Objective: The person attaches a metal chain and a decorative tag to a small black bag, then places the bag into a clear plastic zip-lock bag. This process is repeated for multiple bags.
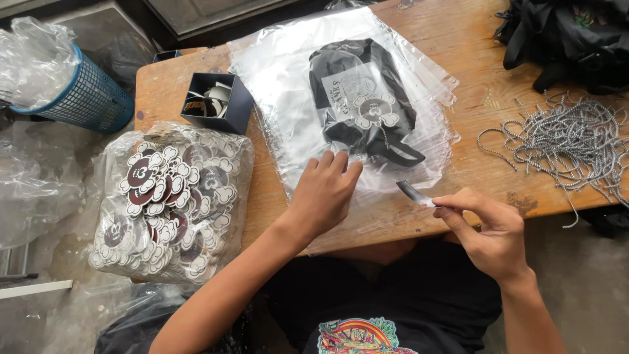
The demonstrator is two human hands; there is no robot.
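Right hand [488,226] pinches adhesive strip [414,193], its length pointing up-left toward clear bag [295,85].

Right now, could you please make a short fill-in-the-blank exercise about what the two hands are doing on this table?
1. The left hand presses flat on a clear plastic bag holding a folded ____ garment.
2. The right hand pinches a thin ____ strip.
3. The metal chains lie to the person's ____.

Missing words: black; peel-off; right
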